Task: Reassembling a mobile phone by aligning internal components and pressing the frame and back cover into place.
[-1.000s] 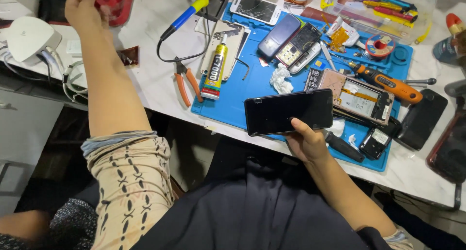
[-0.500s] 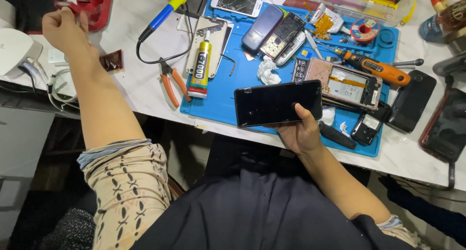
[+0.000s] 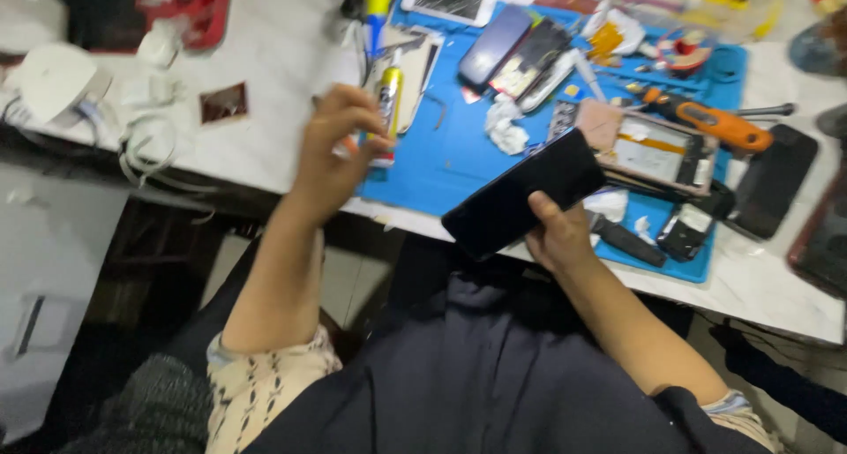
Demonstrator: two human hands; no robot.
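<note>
My right hand (image 3: 556, 235) grips a black smartphone (image 3: 522, 194) by its lower edge. The phone is tilted, dark screen up, over the near edge of a blue work mat (image 3: 441, 167). My left hand (image 3: 331, 150) hovers above the table's front edge, just left of the mat, fingers curled and pinched together. It is blurred, and something small and pale may sit between the fingertips. A yellow glue tube (image 3: 389, 88) lies just beyond that hand.
The mat holds an opened phone body (image 3: 657, 150), an orange screwdriver (image 3: 706, 119), crumpled tissue (image 3: 507, 127) and several phone parts. Black phones (image 3: 775, 194) lie at the right. A red tray (image 3: 198, 13) and a white device with cables (image 3: 53, 79) sit far left.
My left hand has come back from the red tray at the far left to the table's front edge near the glue tube. The phone in my right hand has tilted up at its right end.
</note>
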